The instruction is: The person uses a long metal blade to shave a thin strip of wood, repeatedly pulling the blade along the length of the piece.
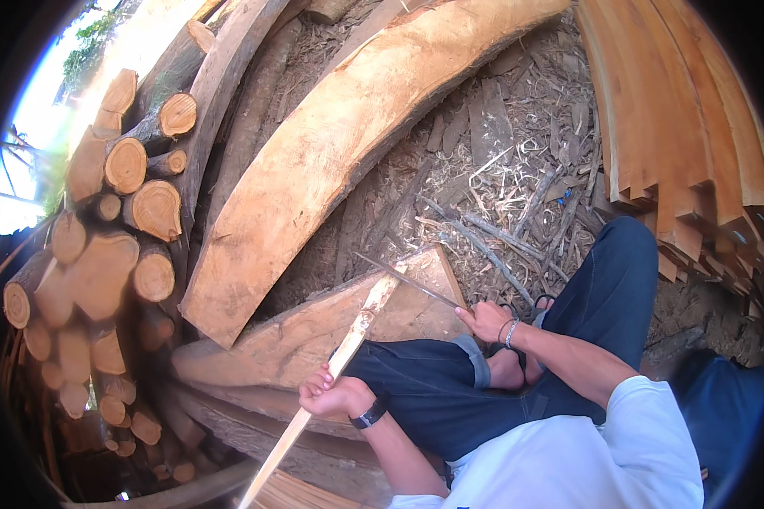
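My left hand (338, 397) is closed round a long, pale, peeled stick (349, 343) that slants from the lower left up toward the middle. A knot shows partway along it. In my right hand (489, 323) is the handle of a long knife (430, 292), the fingers wrapped round it. Its thin dark blade points up and left and crosses the stick near its upper end. That end lies over a flat slab of wood (424, 310), which is in front of my bent leg.
A big curved plank (356, 127) lies beyond the slab. Cut logs (155, 209) are piled at the left. Stacked reddish boards (662, 127) stand at the upper right. Bark, shavings and thin branches (492, 237) litter the ground. My sandalled foot (507, 370) is close below the knife.
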`<state>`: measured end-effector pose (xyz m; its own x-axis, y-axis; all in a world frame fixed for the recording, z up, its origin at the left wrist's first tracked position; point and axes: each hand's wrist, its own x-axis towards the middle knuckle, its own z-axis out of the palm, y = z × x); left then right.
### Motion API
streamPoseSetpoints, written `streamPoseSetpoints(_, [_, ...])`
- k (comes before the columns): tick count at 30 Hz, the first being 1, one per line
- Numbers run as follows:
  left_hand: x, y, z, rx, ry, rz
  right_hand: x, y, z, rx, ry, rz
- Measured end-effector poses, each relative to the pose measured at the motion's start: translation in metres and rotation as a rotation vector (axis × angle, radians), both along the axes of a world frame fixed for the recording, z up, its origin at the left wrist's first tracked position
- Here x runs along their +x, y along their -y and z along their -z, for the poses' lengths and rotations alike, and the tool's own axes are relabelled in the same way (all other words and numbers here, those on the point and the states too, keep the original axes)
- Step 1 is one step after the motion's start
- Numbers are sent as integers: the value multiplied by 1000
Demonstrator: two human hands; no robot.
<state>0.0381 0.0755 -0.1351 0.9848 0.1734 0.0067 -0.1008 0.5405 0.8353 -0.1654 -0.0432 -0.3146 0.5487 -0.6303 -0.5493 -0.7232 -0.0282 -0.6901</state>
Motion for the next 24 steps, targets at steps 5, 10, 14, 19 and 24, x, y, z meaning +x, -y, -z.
streamPoseSetpoints(5, [1,-1,1,-6,-1,22,-5,12,19,-48,-42,15])
streamPoseSetpoints(10, [1,0,-1,-13,-17,1,-10,0,17,-32,-8,-37])
streamPoseSetpoints(14, [-2,3,-4,-21,-20,20,-2,8,18,-41,-15,33])
streamPoseSetpoints(19, [-1,3,-12,-34,-34,56,-2,-20,-8,-74,166,-87])
streamPoseSetpoints(24, [0,1,-6,-50,-7,137,2,-8,0,34,92,38])
